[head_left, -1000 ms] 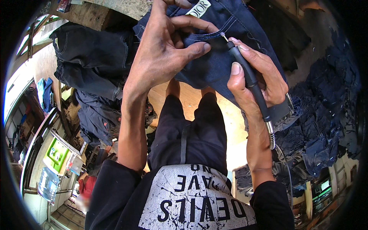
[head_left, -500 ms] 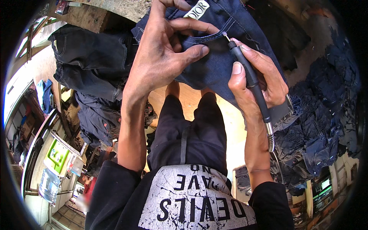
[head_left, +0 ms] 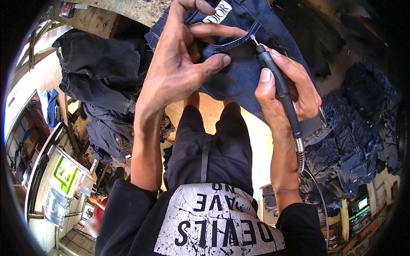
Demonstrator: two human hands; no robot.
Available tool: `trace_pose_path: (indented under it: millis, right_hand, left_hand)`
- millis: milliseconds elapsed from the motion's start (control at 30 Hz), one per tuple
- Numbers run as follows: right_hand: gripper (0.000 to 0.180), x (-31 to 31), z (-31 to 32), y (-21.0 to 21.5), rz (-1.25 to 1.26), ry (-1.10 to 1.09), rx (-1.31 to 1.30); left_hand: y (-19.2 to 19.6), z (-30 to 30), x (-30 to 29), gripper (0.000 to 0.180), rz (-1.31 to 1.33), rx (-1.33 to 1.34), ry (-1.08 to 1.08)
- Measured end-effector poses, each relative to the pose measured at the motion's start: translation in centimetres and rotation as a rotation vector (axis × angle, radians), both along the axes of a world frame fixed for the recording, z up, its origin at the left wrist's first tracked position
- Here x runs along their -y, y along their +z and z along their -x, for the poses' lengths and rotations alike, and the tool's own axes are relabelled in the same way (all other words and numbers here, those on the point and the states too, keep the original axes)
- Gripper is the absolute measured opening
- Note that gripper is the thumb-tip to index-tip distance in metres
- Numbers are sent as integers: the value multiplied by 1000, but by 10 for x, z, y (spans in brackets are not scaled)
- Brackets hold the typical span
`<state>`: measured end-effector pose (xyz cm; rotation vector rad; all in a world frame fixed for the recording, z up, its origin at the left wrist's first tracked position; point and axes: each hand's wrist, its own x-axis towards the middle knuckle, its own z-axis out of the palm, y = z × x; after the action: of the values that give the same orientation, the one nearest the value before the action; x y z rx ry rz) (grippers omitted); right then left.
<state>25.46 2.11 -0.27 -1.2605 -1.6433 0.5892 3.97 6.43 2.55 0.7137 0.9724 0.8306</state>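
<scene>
Dark blue denim trousers (head_left: 239, 81) are spread in front of me, with a pale printed label (head_left: 220, 12) near the top. My left hand (head_left: 177, 64) rests on the denim with its fingers apart, the index finger stretched along the curved, stitched pocket edge (head_left: 232, 44). In my right hand (head_left: 294, 85) is a black rotary tool (head_left: 279, 81), held like a pen. Its small, pale tip sits at the right end of the pocket edge, where the denim looks scuffed; I cannot tell whether it touches. A metal spring sleeve and a cable trail from the tool's rear.
Black trousers (head_left: 98, 57) lie at the left, with more dark clothes (head_left: 111, 132) below them. A large heap of dark garments (head_left: 354, 128) fills the right. Beyond the denim is a wooden surface (head_left: 96, 21). At the lower left are a green tray (head_left: 64, 175), a water jug (head_left: 55, 207) and another person's red sleeve (head_left: 100, 205).
The tool and its tip have shifted slightly right at the pocket's end. Its cable has swung outward to the right. More of the other person's arm shows at the lower left.
</scene>
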Motion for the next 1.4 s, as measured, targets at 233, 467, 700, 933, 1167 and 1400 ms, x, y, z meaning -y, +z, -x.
trace_pose_path:
  millis: [233,467,700,933,1167,1400]
  right_hand:
    - [33,0,2,2,22,-23,-9]
    - [32,3,5,3,79,-85,2]
    - [33,4,6,5,127,-108,0]
    - [30,8,9,0,138,-154,4]
    - [37,24,-11,18,96,-355,-477]
    - [25,38,-6,54,105,-47,179]
  left_hand:
    - [1,-1,0,64,29,-6,-6]
    - [-1,2,0,63,8,-5,-59]
    - [-5,2,0,61,-72,-21,-94]
    - [-18,3,1,62,-330,-307,-72]
    - [-7,-6,6,57,-750,-891,91]
    - [-39,27,-141,47,-874,-1056,115]
